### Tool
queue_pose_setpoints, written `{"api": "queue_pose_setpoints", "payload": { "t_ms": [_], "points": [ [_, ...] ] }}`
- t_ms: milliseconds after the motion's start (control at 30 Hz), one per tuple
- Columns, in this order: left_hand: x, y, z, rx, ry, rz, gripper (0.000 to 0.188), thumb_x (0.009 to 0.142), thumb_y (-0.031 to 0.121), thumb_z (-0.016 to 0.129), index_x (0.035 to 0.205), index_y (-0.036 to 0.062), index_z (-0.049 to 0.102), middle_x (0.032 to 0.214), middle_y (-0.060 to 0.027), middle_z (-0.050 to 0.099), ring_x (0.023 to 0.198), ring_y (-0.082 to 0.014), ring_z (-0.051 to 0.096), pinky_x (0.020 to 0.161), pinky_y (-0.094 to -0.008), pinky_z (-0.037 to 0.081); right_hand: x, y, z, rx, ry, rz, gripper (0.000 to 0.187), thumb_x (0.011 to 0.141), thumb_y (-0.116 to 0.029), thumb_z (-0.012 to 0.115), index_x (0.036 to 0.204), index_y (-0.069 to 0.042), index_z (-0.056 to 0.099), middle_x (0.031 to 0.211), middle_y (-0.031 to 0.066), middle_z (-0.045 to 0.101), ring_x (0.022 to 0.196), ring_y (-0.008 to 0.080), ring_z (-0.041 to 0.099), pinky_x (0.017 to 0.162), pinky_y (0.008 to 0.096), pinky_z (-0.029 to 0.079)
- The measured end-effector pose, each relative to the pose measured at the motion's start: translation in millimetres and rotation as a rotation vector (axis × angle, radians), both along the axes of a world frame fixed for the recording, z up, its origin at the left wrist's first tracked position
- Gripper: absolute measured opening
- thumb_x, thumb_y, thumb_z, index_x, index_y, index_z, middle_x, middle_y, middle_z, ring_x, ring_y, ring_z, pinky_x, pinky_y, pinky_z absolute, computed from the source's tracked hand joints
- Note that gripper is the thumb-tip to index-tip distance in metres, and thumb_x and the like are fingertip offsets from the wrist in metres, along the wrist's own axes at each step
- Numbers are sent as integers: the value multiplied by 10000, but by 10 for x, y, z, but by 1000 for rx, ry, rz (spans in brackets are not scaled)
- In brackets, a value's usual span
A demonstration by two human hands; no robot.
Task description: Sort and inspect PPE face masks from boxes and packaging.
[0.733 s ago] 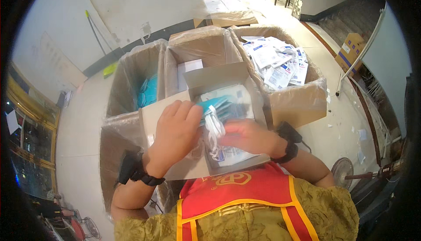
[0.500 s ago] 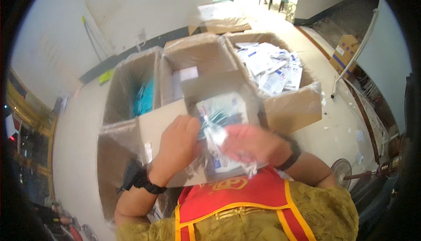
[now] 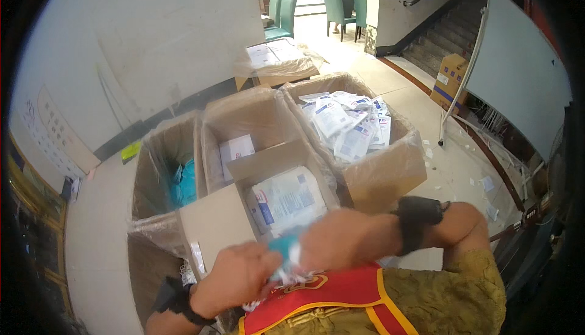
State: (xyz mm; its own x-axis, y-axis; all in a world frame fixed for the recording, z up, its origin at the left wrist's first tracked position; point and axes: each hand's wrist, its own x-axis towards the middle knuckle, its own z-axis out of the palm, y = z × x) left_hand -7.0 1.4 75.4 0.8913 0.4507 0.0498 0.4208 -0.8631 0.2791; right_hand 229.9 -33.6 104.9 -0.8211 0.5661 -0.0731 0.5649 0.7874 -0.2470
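My left hand (image 3: 234, 274) and my right hand (image 3: 341, 240) meet close to my chest, both gripping a small clear plastic packet with teal contents (image 3: 285, 251). The packet is blurred and partly hidden between my fingers. Just beyond my hands stands an open cardboard box (image 3: 213, 222) holding a white flat packet with blue print (image 3: 289, 198). Each wrist carries a black band.
Three large plastic-lined cartons stand ahead: the left carton (image 3: 152, 170) with teal items, the middle carton (image 3: 244, 116) with a white packet, the right carton (image 3: 390, 170) full of white packets. A whiteboard on a stand (image 3: 518, 73) and stairs are to the right.
My hands have drawn back from the open box toward my chest, bringing the teal packet with them. The camera has tilted up, showing more of the room.
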Motion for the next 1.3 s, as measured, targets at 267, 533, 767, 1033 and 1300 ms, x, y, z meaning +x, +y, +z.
{"api": "queue_pose_setpoints", "payload": {
  "t_ms": [267,533,767,1033,1300],
  "points": [
    [-309,-457,373,-22,-77,-336,124,722,137,575,804,89,496,685,-52,435,611,-229,525,531,-348,450,289,-447,131,-145,155,228,302,930,-283,533,715,-72,515,641,81,515,591,242,591,464,338,467],
    [-366,-467,499,-66,-61,-366,116,712,132,576,787,91,498,678,-48,436,594,-220,514,500,-337,434,392,-544,138,-275,212,148,357,952,-342,530,718,-78,473,632,64,491,552,224,561,435,328,430],
    [-427,-483,469,-41,-43,-333,159,714,145,597,846,76,542,701,-80,480,583,-257,535,495,-356,444,403,-487,128,-402,112,93,266,939,-309,521,833,-66,540,680,123,567,609,288,610,512,376,486],
    [-6,107,272,149,26,-44,307,645,209,737,840,116,520,765,-76,535,743,-280,589,611,-398,476,318,-12,-311,-246,356,-209,320,996,-321,447,1187,-105,585,813,154,624,708,265,618,635,336,488],
    [69,312,184,329,-94,105,377,563,192,774,748,83,465,749,-111,512,708,-330,558,581,-432,441,346,-1,-471,-685,742,-266,389,998,-336,470,1303,-109,553,909,67,605,800,110,519,703,268,433]
  ]
}}
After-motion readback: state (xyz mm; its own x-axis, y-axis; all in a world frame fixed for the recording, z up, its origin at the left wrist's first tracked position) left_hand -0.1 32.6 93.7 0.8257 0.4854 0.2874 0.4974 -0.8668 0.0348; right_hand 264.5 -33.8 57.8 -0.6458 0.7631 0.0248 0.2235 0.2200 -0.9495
